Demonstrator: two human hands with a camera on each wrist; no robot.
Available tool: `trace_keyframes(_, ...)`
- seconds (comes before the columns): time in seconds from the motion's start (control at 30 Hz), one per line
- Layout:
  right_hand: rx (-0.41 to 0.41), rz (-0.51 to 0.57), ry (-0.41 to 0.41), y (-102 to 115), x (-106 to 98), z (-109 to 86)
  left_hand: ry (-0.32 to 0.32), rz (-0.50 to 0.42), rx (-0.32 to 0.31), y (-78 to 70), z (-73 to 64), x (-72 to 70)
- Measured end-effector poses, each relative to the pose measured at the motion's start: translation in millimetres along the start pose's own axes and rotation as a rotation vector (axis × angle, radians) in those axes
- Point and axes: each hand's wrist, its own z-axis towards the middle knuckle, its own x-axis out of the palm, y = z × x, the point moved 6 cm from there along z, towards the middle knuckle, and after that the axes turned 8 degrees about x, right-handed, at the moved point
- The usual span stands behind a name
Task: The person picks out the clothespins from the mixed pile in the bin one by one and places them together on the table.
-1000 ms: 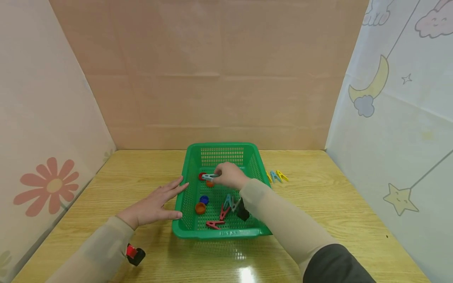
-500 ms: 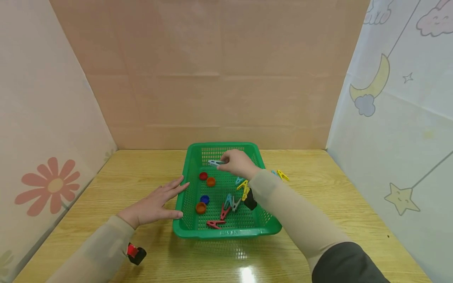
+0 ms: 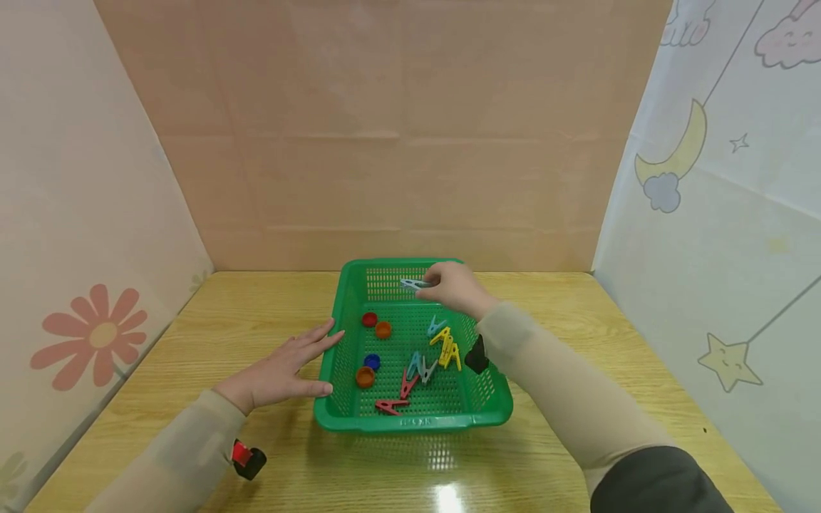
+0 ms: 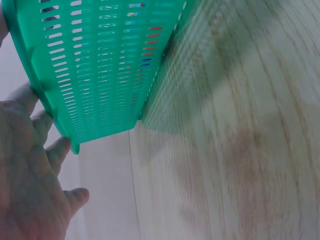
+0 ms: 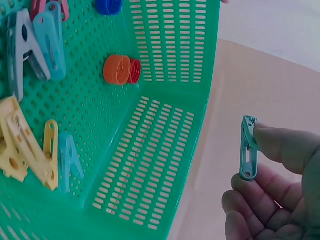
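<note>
My right hand (image 3: 457,288) pinches a pale blue-grey clothespin (image 3: 412,284) between thumb and fingers, raised over the far right part of the green basket (image 3: 410,425). In the right wrist view this clothespin (image 5: 248,150) appears beyond the basket's rim. Fingers spread, my left hand (image 3: 282,370) rests against the basket's left rim. On the basket floor, a red cap (image 3: 369,320), a blue cap (image 3: 372,363) and two orange caps (image 3: 365,377) lie at the left. Yellow clothespins (image 3: 447,349), red clothespins (image 3: 391,407), blue ones and a grey one lie toward the right and front.
The basket stands on a wooden table (image 3: 269,306) with perforated walls around its contents. A brown backdrop (image 3: 398,142) rises behind the table, and white patterned panels (image 3: 725,235) flank it. My right forearm covers part of the table's right side.
My right hand has lifted the clothespin from above the caps and carried it right and away. The forearm now hides the clothespins outside the basket at right. My left hand has stayed put.
</note>
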Motion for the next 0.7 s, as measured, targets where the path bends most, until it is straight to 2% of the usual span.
trace_keyframes(0.4,0.034,0.012,-0.032,-19.1,-19.3,-6.0,0.005,0.001,-0.005,-1.3,-0.4,-0.4)
trace_keyframes(0.7,0.092,0.033,-0.065,-37.1,-36.2,-12.3,0.004,0.002,-0.004,0.9,0.5,0.5)
